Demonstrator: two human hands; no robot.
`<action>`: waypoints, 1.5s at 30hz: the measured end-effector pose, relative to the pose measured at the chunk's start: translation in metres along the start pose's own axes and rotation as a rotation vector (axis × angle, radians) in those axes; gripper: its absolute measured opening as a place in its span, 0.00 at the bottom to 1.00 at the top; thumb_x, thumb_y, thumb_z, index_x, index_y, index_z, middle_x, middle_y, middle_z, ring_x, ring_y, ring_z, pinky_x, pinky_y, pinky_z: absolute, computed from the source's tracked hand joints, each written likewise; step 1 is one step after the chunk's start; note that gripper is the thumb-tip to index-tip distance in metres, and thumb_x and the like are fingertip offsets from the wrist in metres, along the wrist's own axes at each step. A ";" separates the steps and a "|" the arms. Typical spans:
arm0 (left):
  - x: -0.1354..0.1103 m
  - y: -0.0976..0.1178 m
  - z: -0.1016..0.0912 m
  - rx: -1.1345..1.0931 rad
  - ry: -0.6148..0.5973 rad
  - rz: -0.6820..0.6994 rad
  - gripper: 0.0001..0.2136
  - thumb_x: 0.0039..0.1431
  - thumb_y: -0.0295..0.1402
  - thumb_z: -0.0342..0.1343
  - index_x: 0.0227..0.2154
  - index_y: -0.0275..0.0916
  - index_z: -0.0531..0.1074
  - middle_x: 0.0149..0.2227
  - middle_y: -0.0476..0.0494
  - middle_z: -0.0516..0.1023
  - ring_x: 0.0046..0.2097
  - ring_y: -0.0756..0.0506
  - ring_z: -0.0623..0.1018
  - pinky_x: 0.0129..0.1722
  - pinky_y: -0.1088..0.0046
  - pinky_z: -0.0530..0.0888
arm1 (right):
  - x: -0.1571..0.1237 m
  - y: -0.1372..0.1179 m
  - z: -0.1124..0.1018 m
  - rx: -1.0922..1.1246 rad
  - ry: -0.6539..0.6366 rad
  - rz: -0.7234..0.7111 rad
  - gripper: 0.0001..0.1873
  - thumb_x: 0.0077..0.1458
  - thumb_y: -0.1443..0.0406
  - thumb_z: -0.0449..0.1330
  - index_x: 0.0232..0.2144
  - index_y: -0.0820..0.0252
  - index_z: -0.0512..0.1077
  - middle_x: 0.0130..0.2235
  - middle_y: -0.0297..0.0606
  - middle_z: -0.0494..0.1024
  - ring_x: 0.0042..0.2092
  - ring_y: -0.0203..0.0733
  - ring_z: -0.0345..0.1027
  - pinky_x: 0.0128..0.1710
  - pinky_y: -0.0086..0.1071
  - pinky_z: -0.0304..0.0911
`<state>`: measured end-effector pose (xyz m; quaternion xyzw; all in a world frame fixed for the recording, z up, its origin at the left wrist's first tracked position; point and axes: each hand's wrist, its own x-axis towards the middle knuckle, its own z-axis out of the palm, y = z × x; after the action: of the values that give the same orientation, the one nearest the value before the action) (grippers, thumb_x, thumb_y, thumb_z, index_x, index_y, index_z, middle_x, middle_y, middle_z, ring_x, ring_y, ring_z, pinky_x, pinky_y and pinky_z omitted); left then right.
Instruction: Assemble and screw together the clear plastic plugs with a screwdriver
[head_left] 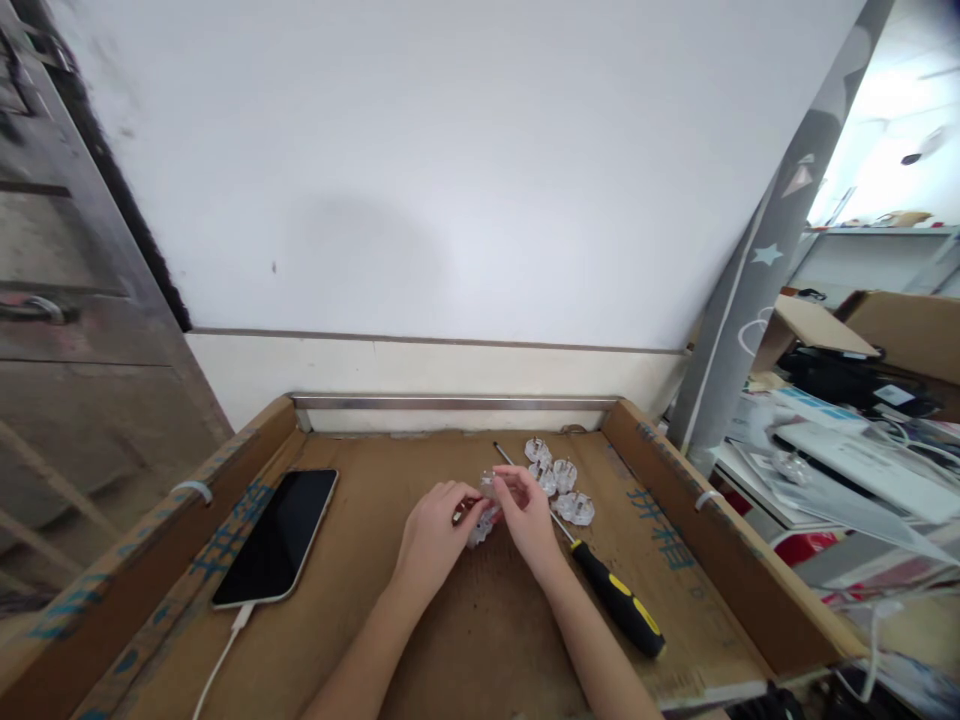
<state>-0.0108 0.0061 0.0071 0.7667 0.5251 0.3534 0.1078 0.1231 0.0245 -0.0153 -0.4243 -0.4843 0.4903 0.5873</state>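
My left hand [439, 530] and my right hand [527, 515] meet over the middle of the cardboard surface [360, 540]. The right fingers are closed on a clear plastic piece [487, 482]. My left thumb and forefinger are pinched together beside it; what they hold is too small and covered to name. Just beneath the fingers shows another clear plastic piece [480, 532], partly hidden. Several more clear plastic pieces [576, 508] lie in a loose cluster right of my right hand. A screwdriver [619, 600] with a black and yellow handle lies slantwise, its shaft passing behind that hand.
A phone [277, 540] lies at the left with a white cable [221, 655] plugged in. Cardboard walls [720, 530] border the work surface on both sides, and a metal rail [457, 403] runs along the back. Beyond the grey post [757, 250] stands a cluttered table [862, 480].
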 end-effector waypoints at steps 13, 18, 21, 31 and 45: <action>0.000 -0.005 0.008 -0.327 0.018 -0.176 0.07 0.54 0.38 0.53 0.30 0.40 0.69 0.29 0.49 0.74 0.31 0.48 0.72 0.33 0.73 0.68 | 0.002 0.000 -0.001 0.053 0.024 0.046 0.24 0.43 0.50 0.60 0.36 0.61 0.65 0.29 0.35 0.69 0.26 0.33 0.65 0.19 0.26 0.65; 0.006 -0.011 0.013 -0.711 -0.048 -0.265 0.13 0.48 0.42 0.57 0.29 0.37 0.70 0.28 0.46 0.75 0.31 0.48 0.73 0.31 0.74 0.70 | 0.004 0.001 -0.002 0.059 0.028 0.061 0.24 0.42 0.50 0.60 0.36 0.61 0.65 0.29 0.35 0.69 0.25 0.32 0.64 0.18 0.25 0.65; 0.010 -0.013 0.011 -0.794 -0.056 -0.308 0.16 0.46 0.44 0.57 0.31 0.36 0.71 0.32 0.43 0.76 0.33 0.47 0.75 0.32 0.72 0.71 | 0.004 0.002 -0.001 0.062 0.024 0.068 0.25 0.42 0.50 0.60 0.36 0.61 0.65 0.28 0.35 0.70 0.26 0.33 0.65 0.18 0.26 0.64; 0.000 -0.004 0.005 -0.251 -0.014 -0.073 0.09 0.58 0.36 0.49 0.36 0.42 0.73 0.36 0.46 0.75 0.37 0.46 0.73 0.38 0.70 0.69 | 0.003 0.002 -0.002 0.057 0.025 0.068 0.24 0.43 0.50 0.60 0.37 0.61 0.65 0.29 0.36 0.70 0.26 0.33 0.65 0.19 0.26 0.65; 0.000 -0.007 0.006 -0.193 -0.045 -0.026 0.11 0.60 0.35 0.47 0.40 0.43 0.72 0.36 0.46 0.74 0.40 0.45 0.72 0.41 0.70 0.68 | 0.005 0.005 -0.005 0.043 0.058 0.056 0.23 0.43 0.50 0.60 0.36 0.61 0.65 0.29 0.35 0.69 0.26 0.33 0.65 0.18 0.26 0.64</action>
<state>-0.0118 0.0102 -0.0015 0.7537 0.4958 0.3835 0.1974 0.1273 0.0297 -0.0206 -0.4391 -0.4445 0.5042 0.5962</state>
